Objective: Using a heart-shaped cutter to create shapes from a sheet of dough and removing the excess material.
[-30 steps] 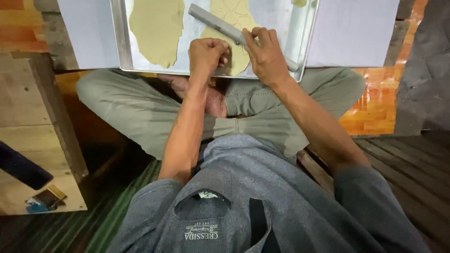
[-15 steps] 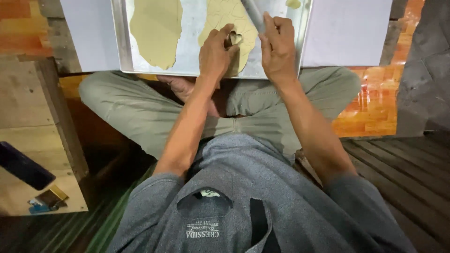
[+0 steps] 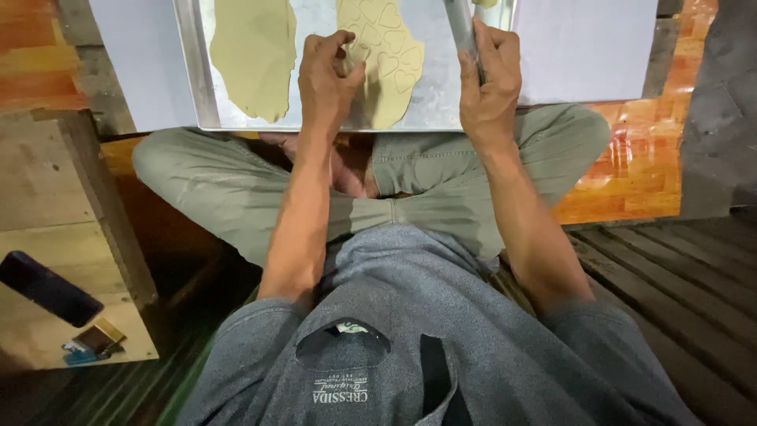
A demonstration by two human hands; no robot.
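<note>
Now the metal tray [image 3: 205,95] sits nearer than before, with two dough sheets: a plain one [image 3: 252,55] and one stamped with hearts [image 3: 390,55]. Left hand [image 3: 327,75] has shifted left on the stamped sheet, fingers curled tight; whatever it pinches is hidden. Right hand [image 3: 489,87] is closed around a metal bar [image 3: 461,31] on the tray. A dark phone [image 3: 47,288] lies on the wooden box [image 3: 55,205], far left.

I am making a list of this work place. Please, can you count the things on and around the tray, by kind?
Hands: 2, left hand and right hand
Dough sheets: 2, plain dough and heart-marked dough
Metal trays: 1, tray
Metal tools: 1, metal bar in the right hand
Dark phones: 1, phone on the wooden box
Total: 7
</note>
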